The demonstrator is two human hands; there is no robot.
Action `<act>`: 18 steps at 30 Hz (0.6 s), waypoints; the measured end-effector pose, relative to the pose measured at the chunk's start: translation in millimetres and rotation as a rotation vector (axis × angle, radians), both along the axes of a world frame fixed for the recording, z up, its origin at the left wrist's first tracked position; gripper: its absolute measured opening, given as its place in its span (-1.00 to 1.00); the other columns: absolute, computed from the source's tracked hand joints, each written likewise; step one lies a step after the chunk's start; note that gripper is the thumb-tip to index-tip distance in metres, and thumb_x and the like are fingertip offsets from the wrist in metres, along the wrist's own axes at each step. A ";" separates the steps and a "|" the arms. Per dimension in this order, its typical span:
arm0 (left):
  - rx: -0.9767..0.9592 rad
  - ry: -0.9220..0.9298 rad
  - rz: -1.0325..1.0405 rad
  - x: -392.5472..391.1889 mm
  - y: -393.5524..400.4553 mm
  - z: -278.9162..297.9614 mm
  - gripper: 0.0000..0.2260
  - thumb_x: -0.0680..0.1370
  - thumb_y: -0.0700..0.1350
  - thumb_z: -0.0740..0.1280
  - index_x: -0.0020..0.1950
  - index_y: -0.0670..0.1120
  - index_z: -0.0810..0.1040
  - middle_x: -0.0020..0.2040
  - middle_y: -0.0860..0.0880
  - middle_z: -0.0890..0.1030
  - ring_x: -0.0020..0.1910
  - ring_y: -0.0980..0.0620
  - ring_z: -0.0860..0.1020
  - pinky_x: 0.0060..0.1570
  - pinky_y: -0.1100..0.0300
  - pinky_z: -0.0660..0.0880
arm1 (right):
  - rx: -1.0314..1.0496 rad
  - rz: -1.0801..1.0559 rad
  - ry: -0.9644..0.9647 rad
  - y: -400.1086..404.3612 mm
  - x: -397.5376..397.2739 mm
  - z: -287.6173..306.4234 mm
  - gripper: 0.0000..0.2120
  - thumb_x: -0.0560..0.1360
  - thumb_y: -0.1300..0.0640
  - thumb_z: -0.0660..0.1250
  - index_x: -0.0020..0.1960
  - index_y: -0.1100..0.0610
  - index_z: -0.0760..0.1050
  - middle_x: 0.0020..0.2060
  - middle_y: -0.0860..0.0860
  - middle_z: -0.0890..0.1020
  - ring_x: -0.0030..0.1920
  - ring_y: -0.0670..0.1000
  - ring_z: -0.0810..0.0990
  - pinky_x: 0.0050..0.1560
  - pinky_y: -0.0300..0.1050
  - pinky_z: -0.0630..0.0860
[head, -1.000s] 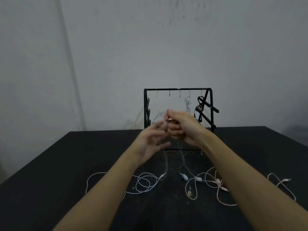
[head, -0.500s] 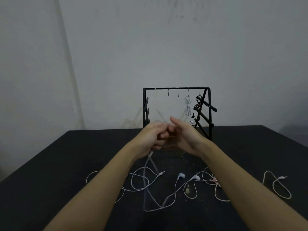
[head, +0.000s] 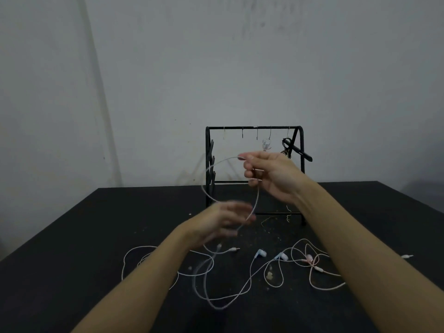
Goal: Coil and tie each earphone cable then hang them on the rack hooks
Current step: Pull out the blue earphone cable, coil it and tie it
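Note:
My right hand (head: 271, 175) is raised in front of the black rack (head: 254, 128) and pinches a white earphone cable (head: 211, 169) that arcs in a loop down to my left hand (head: 223, 222). The left hand is blurred, lower and nearer to me, with its fingers curled around the same cable. The rest of this cable trails down onto the black table (head: 96, 236), where its two pale blue earbuds (head: 260, 253) lie. A pink earphone cable (head: 312, 263) lies loose to the right. A coiled white earphone (head: 266, 144) and a coiled black one (head: 286, 146) hang from rack hooks.
Three bare hooks (head: 242, 134) hang on the left part of the rack's top bar. A white jack plug (head: 407, 255) lies at the far right of the table. Crumbs dot the tabletop by the rack. A grey wall stands behind the table.
My hands have parted: the right rose toward the rack's bar, the left dropped down and toward me, drawing the white cable into a wide loop between them.

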State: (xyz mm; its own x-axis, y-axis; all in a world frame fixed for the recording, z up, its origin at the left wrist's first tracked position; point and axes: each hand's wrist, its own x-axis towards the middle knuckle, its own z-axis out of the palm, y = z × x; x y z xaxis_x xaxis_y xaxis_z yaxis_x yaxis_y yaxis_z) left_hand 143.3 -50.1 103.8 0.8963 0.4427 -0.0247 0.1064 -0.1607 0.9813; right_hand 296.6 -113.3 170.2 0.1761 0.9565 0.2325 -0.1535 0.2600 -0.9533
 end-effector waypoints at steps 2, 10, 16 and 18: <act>-0.210 -0.284 0.114 3.6 4.4 9.8 -0.53 0.37 -0.12 0.28 0.29 -0.09 0.44 0.15 -0.03 0.61 0.21 0.02 0.52 0.23 -0.04 0.40 | -0.031 -0.017 -0.093 -2.3 -0.8 -7.6 -0.87 0.56 0.26 0.21 0.00 0.22 0.54 -0.40 0.00 0.55 -0.43 -0.10 0.50 -0.41 -0.26 0.41; -0.468 -0.675 0.336 7.5 10.9 50.4 -0.68 0.66 -0.03 0.01 -0.18 -0.11 0.41 -0.49 0.06 0.39 -0.51 0.13 0.38 -0.46 0.29 0.41 | -0.325 0.103 -0.458 -15.0 1.8 -46.4 -0.82 0.57 0.28 0.18 0.04 0.24 0.56 -0.10 0.16 0.68 -0.06 0.10 0.67 0.08 0.01 0.56; -0.086 -0.203 0.062 7.3 -8.1 26.7 -0.70 0.64 -0.07 0.04 -0.28 -0.07 0.36 -0.55 0.12 0.18 -0.63 0.20 0.10 -0.61 0.38 0.02 | -0.295 0.177 -0.115 -8.3 -10.5 -30.5 -0.60 0.59 -0.02 0.06 -0.22 0.15 0.54 -0.30 0.08 0.59 -0.23 0.03 0.58 -0.06 -0.03 0.48; -0.022 -0.098 0.006 9.5 -14.0 20.2 -0.70 0.64 -0.08 0.03 -0.26 -0.09 0.36 -0.55 0.11 0.17 -0.63 0.19 0.10 -0.60 0.41 0.04 | -0.255 0.170 -0.124 -7.5 -14.8 -24.9 -0.67 0.59 0.01 0.11 -0.13 0.19 0.54 -0.31 0.06 0.57 -0.35 -0.04 0.53 -0.24 -0.16 0.45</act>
State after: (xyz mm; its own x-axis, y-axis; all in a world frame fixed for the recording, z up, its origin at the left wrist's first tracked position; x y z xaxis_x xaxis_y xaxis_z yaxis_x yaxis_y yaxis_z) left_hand 152.8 -64.2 124.0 0.8922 0.4485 0.0533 0.0106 -0.1388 0.9903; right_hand 281.8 -120.8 145.3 -0.0052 0.9999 -0.0089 -0.0529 -0.0091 -0.9986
